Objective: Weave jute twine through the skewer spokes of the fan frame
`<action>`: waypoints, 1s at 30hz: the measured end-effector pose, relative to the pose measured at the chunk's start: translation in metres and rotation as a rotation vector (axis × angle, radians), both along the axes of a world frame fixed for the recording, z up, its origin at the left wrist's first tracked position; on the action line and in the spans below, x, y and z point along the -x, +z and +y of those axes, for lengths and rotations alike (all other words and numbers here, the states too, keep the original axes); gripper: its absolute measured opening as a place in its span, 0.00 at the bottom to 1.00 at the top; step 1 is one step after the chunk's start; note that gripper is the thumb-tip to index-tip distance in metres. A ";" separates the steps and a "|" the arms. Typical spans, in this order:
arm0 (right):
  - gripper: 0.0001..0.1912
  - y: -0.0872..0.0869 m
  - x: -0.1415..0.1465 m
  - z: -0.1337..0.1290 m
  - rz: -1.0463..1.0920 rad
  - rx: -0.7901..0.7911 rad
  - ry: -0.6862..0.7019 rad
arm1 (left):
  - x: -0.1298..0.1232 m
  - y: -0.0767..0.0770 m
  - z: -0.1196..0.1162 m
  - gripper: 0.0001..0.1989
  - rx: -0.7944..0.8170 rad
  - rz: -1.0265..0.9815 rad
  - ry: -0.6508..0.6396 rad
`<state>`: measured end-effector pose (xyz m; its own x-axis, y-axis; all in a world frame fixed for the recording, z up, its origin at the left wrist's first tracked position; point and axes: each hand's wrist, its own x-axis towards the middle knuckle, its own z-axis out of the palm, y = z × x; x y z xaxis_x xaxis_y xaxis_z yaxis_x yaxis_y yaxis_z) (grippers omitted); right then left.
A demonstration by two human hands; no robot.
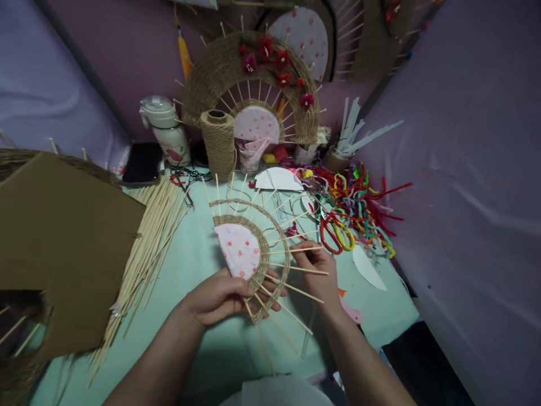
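Note:
A small half-round fan frame [264, 248] has a white centre with red spots, a woven twine band around it, an outer twine ring and thin sticks spreading outward. My left hand [228, 296] holds its lower part, the thumb on the front near the woven band and the fingers behind the sticks. At the frame's right side, my right hand [315, 268] has its fingers closed beside the stick ends near the outer ring. Whatever those fingers pinch is too small to make out.
Thin sticks [158, 217] and brown cardboard [71, 248] lie left. Behind stand a twine spool [218, 146], a bottle [169, 132] and a large flowered fan [207, 73]. Red-handled scissors [331, 235] and colourful pipe cleaners [359, 197] are at the right.

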<state>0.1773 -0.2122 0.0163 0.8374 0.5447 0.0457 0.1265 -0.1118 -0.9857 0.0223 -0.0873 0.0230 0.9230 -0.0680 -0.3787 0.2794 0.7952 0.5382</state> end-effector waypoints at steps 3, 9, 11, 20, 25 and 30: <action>0.09 0.001 0.002 0.002 0.020 0.044 0.031 | -0.004 0.002 -0.004 0.18 -0.060 0.050 0.100; 0.10 0.004 0.001 0.002 0.014 0.060 0.080 | -0.007 0.005 -0.004 0.21 -0.048 0.029 0.199; 0.10 0.005 0.001 0.002 0.018 0.089 0.103 | -0.007 0.003 -0.003 0.27 -0.026 0.000 0.193; 0.07 0.005 0.002 0.003 0.027 0.109 0.131 | -0.008 -0.004 -0.005 0.31 0.086 -0.210 0.223; 0.07 -0.001 0.003 0.002 0.045 0.077 0.130 | -0.005 -0.009 -0.005 0.25 0.095 -0.139 0.163; 0.08 -0.004 0.001 0.001 0.007 0.092 0.129 | -0.009 -0.012 -0.008 0.23 0.064 -0.066 0.189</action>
<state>0.1759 -0.2114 0.0120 0.7604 0.6493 -0.0150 0.1388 -0.1851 -0.9729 0.0310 -0.0951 0.0113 0.9443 0.0868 -0.3174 0.0876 0.8634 0.4968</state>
